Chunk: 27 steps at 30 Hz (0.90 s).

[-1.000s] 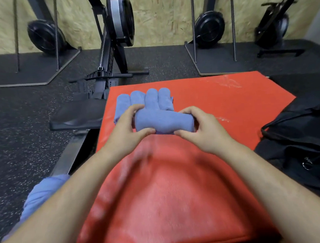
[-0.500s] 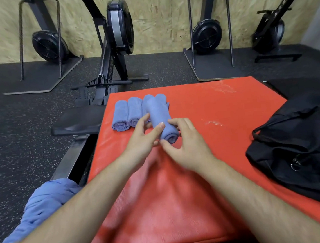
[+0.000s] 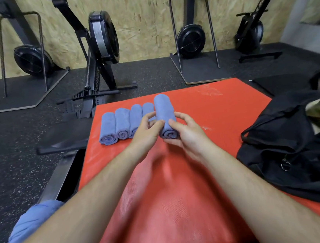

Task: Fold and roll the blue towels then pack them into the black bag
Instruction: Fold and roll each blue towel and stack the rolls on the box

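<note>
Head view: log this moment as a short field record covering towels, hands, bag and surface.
held rolled towel: gripped near its near end by left hand and right hand, right of the row
row of rolled towels: four, side by side on red mat
black bag: on mat's right side
bunched blue cloth: lower left, off mat
</note>
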Motion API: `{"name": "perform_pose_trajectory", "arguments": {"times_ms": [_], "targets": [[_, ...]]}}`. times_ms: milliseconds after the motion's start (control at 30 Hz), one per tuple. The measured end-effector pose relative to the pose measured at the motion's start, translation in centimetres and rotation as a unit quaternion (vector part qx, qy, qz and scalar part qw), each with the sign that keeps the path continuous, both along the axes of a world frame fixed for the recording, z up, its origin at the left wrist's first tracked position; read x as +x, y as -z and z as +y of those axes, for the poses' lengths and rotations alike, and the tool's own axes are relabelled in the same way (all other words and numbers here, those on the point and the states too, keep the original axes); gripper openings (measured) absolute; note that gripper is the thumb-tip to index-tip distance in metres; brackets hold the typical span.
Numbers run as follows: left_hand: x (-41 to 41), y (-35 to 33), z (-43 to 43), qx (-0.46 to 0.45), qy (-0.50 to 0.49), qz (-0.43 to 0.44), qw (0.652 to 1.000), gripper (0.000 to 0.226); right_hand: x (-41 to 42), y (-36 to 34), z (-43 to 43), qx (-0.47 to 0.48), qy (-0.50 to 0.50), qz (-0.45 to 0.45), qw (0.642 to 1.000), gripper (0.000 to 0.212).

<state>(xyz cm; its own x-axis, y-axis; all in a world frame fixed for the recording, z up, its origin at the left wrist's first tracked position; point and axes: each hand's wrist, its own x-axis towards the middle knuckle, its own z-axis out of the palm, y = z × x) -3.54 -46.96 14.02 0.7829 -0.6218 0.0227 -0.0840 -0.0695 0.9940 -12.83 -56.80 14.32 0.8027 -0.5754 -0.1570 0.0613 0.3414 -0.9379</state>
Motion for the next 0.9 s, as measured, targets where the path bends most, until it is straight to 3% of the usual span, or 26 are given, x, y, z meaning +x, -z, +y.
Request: {"name": "perform_pose_trajectory", "arguments": {"times_ms": [100, 200, 267, 367, 433, 633, 900], "targets": [[2.3, 0.7, -1.1, 0.041, 0.019, -0.025, 0.999, 0.045, 2.2, 1.3, -1.0, -0.020, 0.035, 0.031, 0.999, 0.039], [4.7, 2.0, -2.6, 0.130, -0.038, -0.130, 0.982, 0.040, 5.3, 3.3, -2.5, -0.088, 0.080, 0.086, 0.989, 0.055], [6.6, 3.3, -3.5, 0.184, -0.075, -0.232, 0.952, 0.036, 8.1, 5.7, -4.8, -0.128, 0.091, 0.109, 0.982, 0.057], [9.0, 5.3, -4.0, 0.331, -0.085, -0.371, 0.864, 0.045, 10.0, 5.1, -5.5, -0.188, 0.101, 0.148, 0.966, 0.041], [9.7, 6.4, -4.0, 0.386, -0.063, -0.381, 0.838, 0.045, 11.2, 5.8, -6.2, -0.248, 0.087, 0.188, 0.946, 0.037], [10.1, 7.8, -4.2, 0.388, -0.057, -0.357, 0.848, 0.047, 13.4, 8.3, -6.2, -0.398, 0.007, 0.339, 0.852, 0.054], [9.2, 6.9, -2.8, 0.388, -0.035, -0.350, 0.852, 0.049, 11.6, 6.8, -5.6, -0.495, -0.025, 0.375, 0.784, 0.065]]}}
